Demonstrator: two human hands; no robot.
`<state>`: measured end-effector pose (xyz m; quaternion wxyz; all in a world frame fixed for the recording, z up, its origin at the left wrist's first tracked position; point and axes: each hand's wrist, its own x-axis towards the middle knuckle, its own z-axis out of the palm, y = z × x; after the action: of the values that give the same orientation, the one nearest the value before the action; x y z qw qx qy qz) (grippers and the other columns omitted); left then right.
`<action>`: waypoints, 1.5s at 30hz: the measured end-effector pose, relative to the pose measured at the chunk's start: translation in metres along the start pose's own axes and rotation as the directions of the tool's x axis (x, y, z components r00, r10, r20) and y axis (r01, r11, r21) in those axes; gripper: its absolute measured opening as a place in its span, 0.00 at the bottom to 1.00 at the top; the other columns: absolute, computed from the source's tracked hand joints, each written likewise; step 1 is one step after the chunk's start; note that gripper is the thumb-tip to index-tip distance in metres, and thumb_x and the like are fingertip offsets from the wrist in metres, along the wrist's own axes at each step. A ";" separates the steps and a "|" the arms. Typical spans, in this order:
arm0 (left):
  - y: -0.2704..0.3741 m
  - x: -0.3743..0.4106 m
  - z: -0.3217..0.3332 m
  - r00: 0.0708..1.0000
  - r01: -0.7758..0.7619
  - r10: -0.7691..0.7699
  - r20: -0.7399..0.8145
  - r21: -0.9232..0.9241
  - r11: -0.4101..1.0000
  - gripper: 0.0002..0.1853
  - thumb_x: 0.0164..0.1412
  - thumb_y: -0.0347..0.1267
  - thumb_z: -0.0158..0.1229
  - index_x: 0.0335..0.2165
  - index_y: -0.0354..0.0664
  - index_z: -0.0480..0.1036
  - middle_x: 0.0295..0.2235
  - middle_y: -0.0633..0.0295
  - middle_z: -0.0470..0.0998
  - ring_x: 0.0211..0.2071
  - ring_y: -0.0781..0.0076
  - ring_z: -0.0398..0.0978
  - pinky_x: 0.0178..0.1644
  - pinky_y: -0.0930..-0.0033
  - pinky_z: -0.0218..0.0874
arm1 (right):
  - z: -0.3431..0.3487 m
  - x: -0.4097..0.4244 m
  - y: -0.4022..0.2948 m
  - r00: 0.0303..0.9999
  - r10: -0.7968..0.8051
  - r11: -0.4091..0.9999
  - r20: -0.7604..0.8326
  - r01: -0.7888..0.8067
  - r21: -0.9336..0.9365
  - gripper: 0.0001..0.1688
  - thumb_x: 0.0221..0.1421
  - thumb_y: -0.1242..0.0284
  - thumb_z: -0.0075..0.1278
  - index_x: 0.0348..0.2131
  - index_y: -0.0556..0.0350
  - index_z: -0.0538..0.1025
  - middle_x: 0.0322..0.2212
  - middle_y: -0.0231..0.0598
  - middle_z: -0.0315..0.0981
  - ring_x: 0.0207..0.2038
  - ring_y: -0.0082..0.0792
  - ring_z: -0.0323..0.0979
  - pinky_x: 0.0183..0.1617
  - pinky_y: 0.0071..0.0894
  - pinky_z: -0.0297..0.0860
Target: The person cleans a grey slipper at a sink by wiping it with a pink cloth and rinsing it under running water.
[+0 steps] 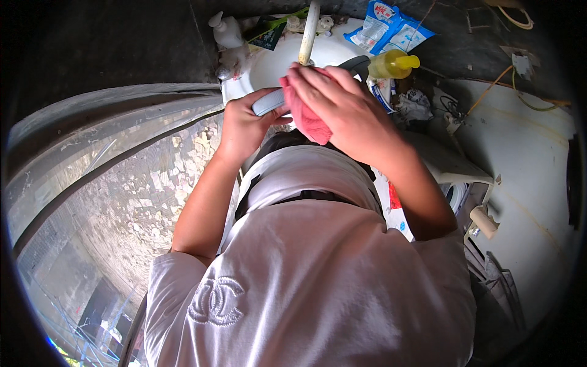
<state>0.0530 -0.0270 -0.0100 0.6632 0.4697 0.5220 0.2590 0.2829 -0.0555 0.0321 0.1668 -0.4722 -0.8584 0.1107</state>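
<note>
My left hand (247, 124) grips a grey, rounded object (269, 102) with a ribbed edge; which kind of thing it is I cannot tell. Against its right end lies a red cloth (308, 112), pressed there by my right hand (341, 103), whose palm and fingers lie over the cloth. Both hands are above the near edge of a white washbasin (266, 69). A whitish faucet spout (310, 34) points down just beyond the cloth. A dark curved part (355, 65) shows behind my right hand; whether it belongs to the grey object is hidden.
A white pump bottle (225, 30) stands at the basin's back left. Blue-and-white packets (390, 28) lie at the back right, near a yellow bottle (393, 64). Crumpled plastic (415, 104) lies right of the basin. A cardboard roll (484, 222) sits by the right wall, and mesh-like sheeting (151, 192) spans the left.
</note>
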 end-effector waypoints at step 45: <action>-0.020 -0.004 -0.016 0.863 -0.482 0.496 0.091 0.441 0.757 0.25 0.48 0.16 0.67 0.47 0.40 0.84 0.41 0.48 0.87 0.43 0.53 0.87 0.50 0.61 0.77 | 0.039 0.019 0.003 0.873 0.486 0.846 -0.046 -0.457 0.276 0.15 0.62 0.70 0.56 0.48 0.49 0.77 0.40 0.51 0.78 0.43 0.61 0.75 0.50 0.58 0.73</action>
<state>0.0341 -0.0334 -0.0264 0.4374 0.7254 0.4370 0.3026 0.2607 -0.0391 -0.0020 0.2427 -0.6487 -0.6833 0.2310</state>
